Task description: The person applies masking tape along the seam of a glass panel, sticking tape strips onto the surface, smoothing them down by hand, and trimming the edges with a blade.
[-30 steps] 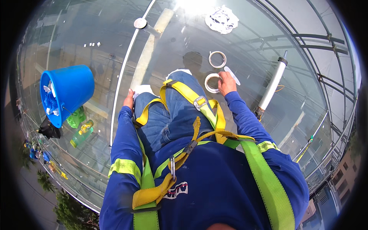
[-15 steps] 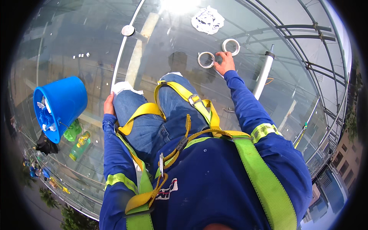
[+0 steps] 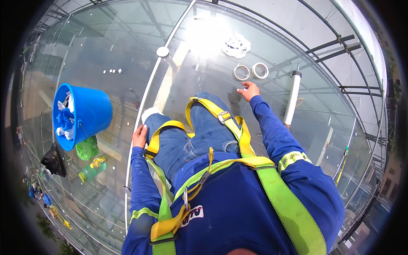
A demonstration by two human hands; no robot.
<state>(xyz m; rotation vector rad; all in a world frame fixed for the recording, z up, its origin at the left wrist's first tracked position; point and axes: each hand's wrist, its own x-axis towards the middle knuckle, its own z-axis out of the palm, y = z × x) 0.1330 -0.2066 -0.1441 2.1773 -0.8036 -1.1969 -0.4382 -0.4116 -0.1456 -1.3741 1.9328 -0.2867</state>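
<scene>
My left hand [image 3: 139, 136] rests by my left knee [image 3: 156, 129] at the white glazing seam [image 3: 159, 63], fingers apart from any object. My right hand [image 3: 248, 91] is raised over the glass just below two white tape rolls [image 3: 241, 73] [image 3: 260, 71], touching neither, fingers curled with a small white bit among them that I cannot make out. Right of it lies a long white caulking gun [image 3: 292, 97]. Above the rolls is a crumpled, black-smeared white wad [image 3: 236, 45]. A yellow and green harness [image 3: 267, 191] crosses my body and thighs.
I kneel on a curved glass roof [image 3: 106, 51]. Left are a blue bucket [image 3: 89, 114] with scraps, a green bag [image 3: 87, 148], bottles [image 3: 91, 172] and a black bag [image 3: 53, 159]. Dark metal framework [image 3: 348, 49] curves at right; the roof's edge drops to street and buildings.
The two tape rolls now sit side by side. My right hand has drawn back from them, and the oval white piece beside it is no longer plainly visible. The view has shifted.
</scene>
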